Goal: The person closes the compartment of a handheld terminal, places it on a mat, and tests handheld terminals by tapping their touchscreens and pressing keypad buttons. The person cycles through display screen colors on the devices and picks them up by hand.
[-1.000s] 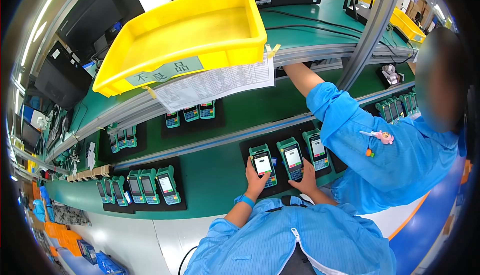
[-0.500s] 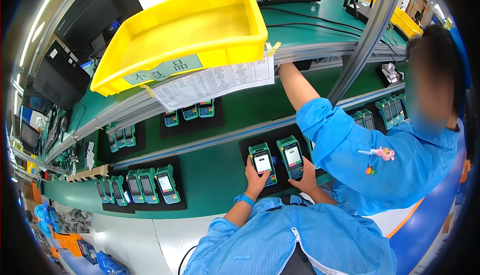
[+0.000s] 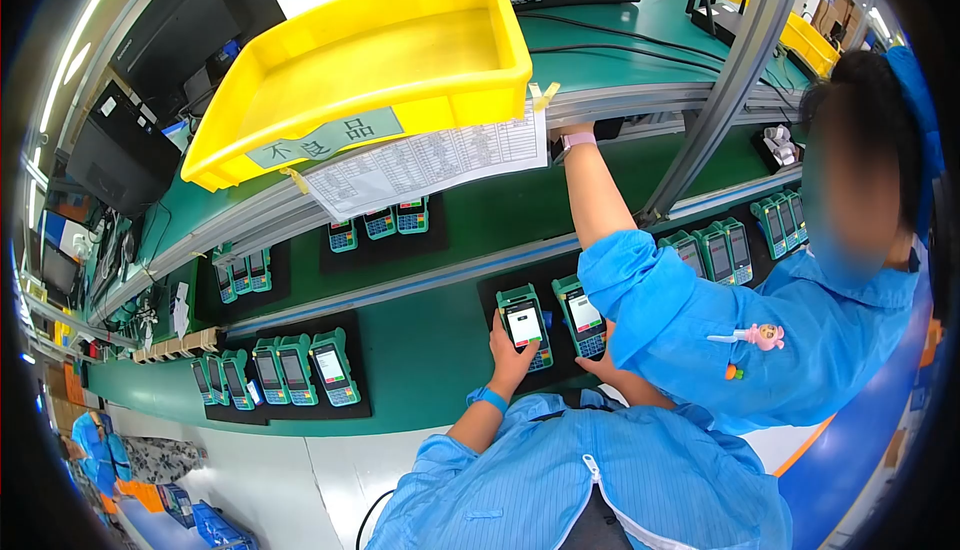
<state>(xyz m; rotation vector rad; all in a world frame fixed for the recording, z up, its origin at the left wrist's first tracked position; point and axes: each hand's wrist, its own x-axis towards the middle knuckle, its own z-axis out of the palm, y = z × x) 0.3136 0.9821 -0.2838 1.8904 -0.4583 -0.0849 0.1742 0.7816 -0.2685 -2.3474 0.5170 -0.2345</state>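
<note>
My left hand (image 3: 512,358) is closed round the lower left side of a green-cased payment terminal (image 3: 522,322), its thumb over the bottom of the lit screen. Beside it lies a second lit payment terminal (image 3: 582,312). My right hand (image 3: 606,366) holds that one at its lower right, with a digit by the keypad. A co-worker's blue sleeve (image 3: 660,300) covers part of my right hand and the terminal's right side. Both terminals rest on a black mat (image 3: 556,378) on the green bench.
The co-worker's bare forearm (image 3: 598,190) reaches under the upper shelf. A yellow bin (image 3: 370,60) overhangs the bench, with a printed sheet (image 3: 430,165) below it. More terminals (image 3: 295,370) stand on mats at left, others (image 3: 722,250) at right. A metal post (image 3: 730,90) rises at right.
The co-worker's arm has shifted, now covering more of my right hand and uncovering more terminals on the right. A pink wristband now shows on it. My hands stay in nearly the same place.
</note>
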